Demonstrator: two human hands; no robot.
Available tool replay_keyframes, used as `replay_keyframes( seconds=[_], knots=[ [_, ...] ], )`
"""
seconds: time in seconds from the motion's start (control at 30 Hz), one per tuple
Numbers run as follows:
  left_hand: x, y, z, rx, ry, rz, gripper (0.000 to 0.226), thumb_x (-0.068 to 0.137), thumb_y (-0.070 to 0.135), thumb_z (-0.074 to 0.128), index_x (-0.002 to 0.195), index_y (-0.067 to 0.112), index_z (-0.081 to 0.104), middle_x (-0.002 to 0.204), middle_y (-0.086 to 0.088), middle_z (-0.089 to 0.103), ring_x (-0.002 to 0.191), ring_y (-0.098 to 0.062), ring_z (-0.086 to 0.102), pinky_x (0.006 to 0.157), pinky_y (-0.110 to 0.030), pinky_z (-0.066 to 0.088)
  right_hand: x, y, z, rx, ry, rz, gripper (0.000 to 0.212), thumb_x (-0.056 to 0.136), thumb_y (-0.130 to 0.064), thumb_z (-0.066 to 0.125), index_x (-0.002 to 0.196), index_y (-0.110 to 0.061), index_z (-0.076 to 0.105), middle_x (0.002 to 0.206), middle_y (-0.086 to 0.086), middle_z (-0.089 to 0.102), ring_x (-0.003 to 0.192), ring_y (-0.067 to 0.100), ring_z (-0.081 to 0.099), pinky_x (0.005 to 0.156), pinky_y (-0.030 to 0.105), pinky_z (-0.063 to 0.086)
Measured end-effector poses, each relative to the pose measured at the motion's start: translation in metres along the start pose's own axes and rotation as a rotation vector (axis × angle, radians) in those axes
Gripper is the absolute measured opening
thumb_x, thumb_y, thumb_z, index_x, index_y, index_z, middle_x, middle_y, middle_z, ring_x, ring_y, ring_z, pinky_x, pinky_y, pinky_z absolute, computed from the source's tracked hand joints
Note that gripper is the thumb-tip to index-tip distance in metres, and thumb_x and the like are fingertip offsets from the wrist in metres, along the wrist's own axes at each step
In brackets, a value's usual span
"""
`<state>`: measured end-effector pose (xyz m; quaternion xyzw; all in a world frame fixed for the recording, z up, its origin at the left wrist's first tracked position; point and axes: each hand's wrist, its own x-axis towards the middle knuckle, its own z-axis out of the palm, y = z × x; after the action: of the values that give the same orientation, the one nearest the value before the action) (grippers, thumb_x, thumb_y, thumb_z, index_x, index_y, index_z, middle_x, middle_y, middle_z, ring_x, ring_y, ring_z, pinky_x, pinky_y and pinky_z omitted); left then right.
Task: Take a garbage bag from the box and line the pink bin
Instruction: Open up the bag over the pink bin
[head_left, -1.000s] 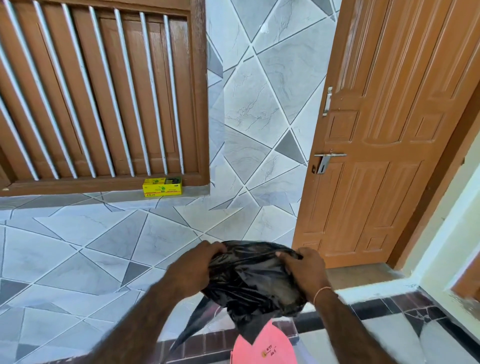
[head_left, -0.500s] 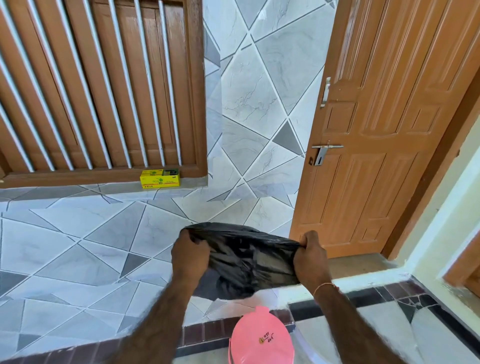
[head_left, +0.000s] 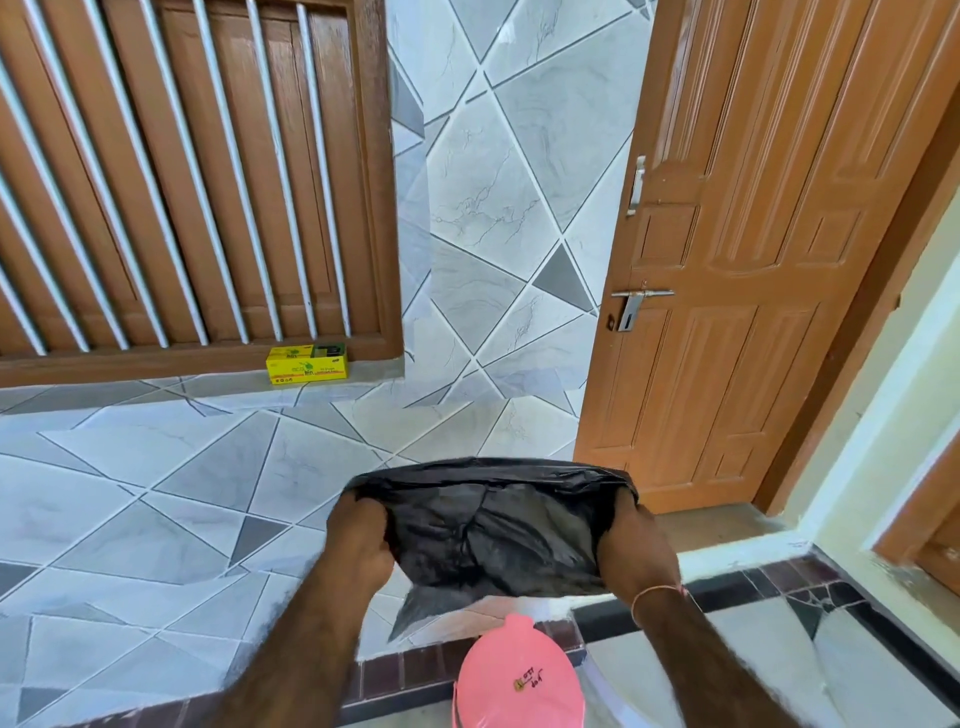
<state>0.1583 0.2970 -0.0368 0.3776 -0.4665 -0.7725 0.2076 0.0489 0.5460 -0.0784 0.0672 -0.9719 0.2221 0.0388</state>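
The pink bin, its lid apparently still on, sat at the person's feet below a black garbage bag stretched wide between two hands held apart, the left hand and right hand each gripping a side of its mouth. Lining it well would probably mean taking the lid off first, then lowering the open mouth squarely over the rim. The yellow box lay well beyond on the window ledge.
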Motion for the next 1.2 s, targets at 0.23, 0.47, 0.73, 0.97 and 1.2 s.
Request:
replay_keyframes(
  seconds=[0.23,0.47,0.73,0.97,1.2],
  knots=[
    [-0.01,-0.001,0.003,1.277,0.118,0.547,0.021,0.088,0.038,0.051,0.083,0.024,0.064,0.101,-0.005,0.07,0.09,-0.028,0.064,0.083,-0.034,0.049,0.004,-0.003,-0.001,-0.136,-0.035,0.114,0.047,0.091,-0.055,0.044,0.102,-0.014,0.064,0.105,0.011,0.069,0.094,0.031,0.066,0.078,0.035,0.051],
    [-0.017,0.005,0.009,1.491,0.004,0.713,0.049,0.087,0.016,0.046,0.134,0.03,0.046,0.125,-0.004,0.059,0.109,-0.03,0.061,0.093,-0.039,0.049,0.0,0.007,0.007,-0.377,-0.011,0.141,0.032,0.089,-0.033,0.053,0.116,-0.019,0.062,0.126,0.008,0.05,0.117,0.029,0.047,0.088,0.04,0.047],
    [-0.028,0.017,0.029,1.14,-0.322,0.686,0.051,0.09,-0.002,0.042,0.066,0.038,0.063,0.093,0.006,0.067,0.087,-0.015,0.064,0.08,-0.025,0.052,-0.003,-0.052,0.007,-0.132,0.374,-0.312,0.08,0.068,-0.059,0.073,0.132,-0.019,0.045,0.143,0.017,0.045,0.135,0.04,0.039,0.104,0.056,0.038],
    [-0.035,0.025,0.023,0.96,-0.601,0.656,0.052,0.08,-0.018,0.045,0.059,0.024,0.069,0.072,0.001,0.071,0.072,-0.008,0.066,0.068,-0.015,0.049,0.013,-0.072,0.022,-0.214,-0.065,-0.563,0.112,0.076,-0.038,0.076,0.153,-0.037,-0.006,0.162,0.014,0.016,0.148,0.035,0.017,0.114,0.051,0.025],
    [-0.034,0.026,0.009,1.017,-0.556,0.613,0.058,0.075,-0.019,0.042,0.056,0.029,0.069,0.063,0.014,0.067,0.065,0.003,0.062,0.063,-0.007,0.044,0.019,-0.045,0.049,-0.298,-0.3,-0.243,0.025,0.09,-0.025,0.049,0.106,-0.014,0.065,0.114,0.01,0.068,0.105,0.03,0.063,0.091,0.038,0.048]
  ],
)
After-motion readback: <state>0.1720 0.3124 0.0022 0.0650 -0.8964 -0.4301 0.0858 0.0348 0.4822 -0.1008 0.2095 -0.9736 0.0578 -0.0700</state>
